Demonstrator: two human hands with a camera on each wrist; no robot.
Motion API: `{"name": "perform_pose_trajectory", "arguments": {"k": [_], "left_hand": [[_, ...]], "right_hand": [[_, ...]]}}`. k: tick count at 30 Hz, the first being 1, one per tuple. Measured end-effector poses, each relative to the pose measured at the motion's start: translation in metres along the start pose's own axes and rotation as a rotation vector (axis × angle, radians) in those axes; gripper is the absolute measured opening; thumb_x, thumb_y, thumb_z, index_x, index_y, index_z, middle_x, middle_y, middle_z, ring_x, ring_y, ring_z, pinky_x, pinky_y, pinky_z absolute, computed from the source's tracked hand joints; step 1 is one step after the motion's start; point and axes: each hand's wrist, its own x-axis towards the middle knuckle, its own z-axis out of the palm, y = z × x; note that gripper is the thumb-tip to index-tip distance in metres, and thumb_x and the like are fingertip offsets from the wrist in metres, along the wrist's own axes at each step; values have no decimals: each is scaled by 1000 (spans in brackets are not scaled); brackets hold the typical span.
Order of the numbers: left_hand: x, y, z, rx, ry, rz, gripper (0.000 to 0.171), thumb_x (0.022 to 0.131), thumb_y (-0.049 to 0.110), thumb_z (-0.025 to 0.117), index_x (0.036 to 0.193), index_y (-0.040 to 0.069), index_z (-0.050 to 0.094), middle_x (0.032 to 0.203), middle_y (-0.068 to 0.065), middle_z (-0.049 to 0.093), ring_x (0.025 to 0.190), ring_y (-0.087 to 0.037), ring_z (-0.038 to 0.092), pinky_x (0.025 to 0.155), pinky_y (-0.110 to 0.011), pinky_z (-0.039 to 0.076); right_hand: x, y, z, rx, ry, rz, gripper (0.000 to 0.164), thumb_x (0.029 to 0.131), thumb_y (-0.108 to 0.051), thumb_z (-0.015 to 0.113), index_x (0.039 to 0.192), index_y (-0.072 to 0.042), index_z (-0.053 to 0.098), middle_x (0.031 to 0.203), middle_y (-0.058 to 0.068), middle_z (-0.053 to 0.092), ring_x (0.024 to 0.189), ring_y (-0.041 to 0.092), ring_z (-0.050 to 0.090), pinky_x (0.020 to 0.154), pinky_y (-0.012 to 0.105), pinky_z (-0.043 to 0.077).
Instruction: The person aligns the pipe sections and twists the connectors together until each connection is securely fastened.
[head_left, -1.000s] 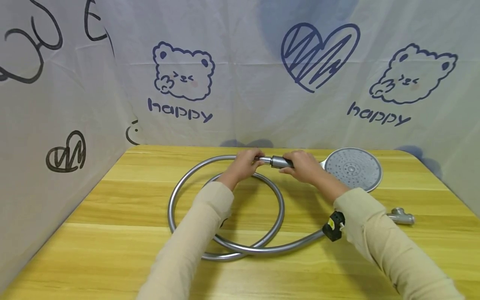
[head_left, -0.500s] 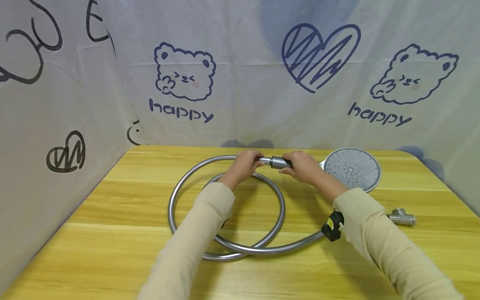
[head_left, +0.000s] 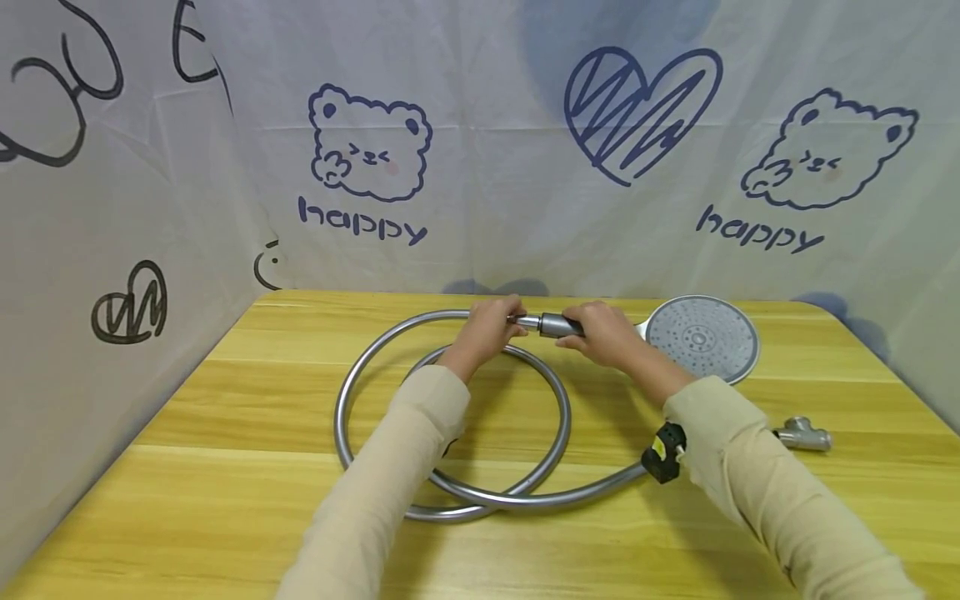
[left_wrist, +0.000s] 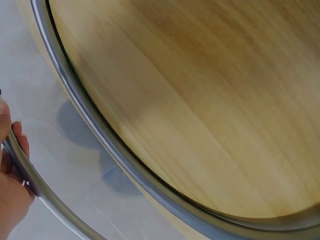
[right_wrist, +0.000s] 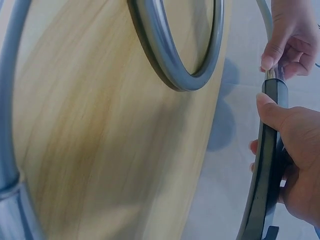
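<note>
My left hand (head_left: 486, 332) pinches the end of a grey shower hose (head_left: 525, 502) at its shiny metal connector (head_left: 529, 322). That connector meets the lower end of a shower head's handle (head_left: 558, 325); whether the threads are engaged I cannot tell. My right hand (head_left: 606, 335) grips the handle, thumb along one side and fingers wrapped beneath in the right wrist view. Out past the right hand is the round grey spray face of the shower head (head_left: 703, 340), turned upward. In the left wrist view, my left hand (left_wrist: 12, 195) shows only partly, fingers curled round the hose.
Loops of the hose lie across the wooden table (head_left: 225, 467) below the hands. A metal tee-shaped fitting (head_left: 802, 435) sits at the right, partly behind the right sleeve. White fabric (head_left: 502, 167) with drawings stands behind the table's back edge.
Both hands keep their hold at nearly the same place. The shower head has shifted very slightly left.
</note>
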Motion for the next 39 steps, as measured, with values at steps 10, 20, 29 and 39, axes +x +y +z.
{"name": "perform_pose_trajectory", "arguments": {"k": [10, 20, 29, 39], "left_hand": [[3, 3, -3, 4, -85, -5, 29, 85, 17, 66, 108, 2, 60, 102, -10, 69, 97, -24, 64, 85, -39, 37], [6, 2, -4, 43, -135, 12, 21, 91, 23, 57, 88, 3, 65, 79, -9, 66, 68, -17, 50, 68, -24, 27], [4, 3, -3, -10, -113, -52, 27, 89, 23, 61, 105, 3, 65, 100, -10, 69, 92, -23, 63, 92, -38, 40], [2, 0, -2, -16, -53, -49, 24, 82, 20, 69, 99, 5, 60, 99, -8, 68, 94, -23, 63, 95, -41, 38]], "right_hand": [[-1, 2, -1, 3, 8, -7, 23, 83, -23, 70, 79, -4, 57, 68, 7, 57, 60, 19, 47, 54, 30, 36], [-3, 2, 0, -8, 11, -13, 23, 83, -23, 70, 78, -5, 56, 66, 6, 56, 58, 18, 46, 53, 29, 36], [-2, 1, 0, -15, 8, -18, 24, 83, -24, 70, 77, -6, 55, 67, 6, 56, 59, 18, 47, 54, 29, 36], [-1, 0, 2, -20, 38, -41, 26, 80, -23, 72, 74, -6, 53, 65, 5, 55, 59, 19, 48, 54, 32, 37]]}}
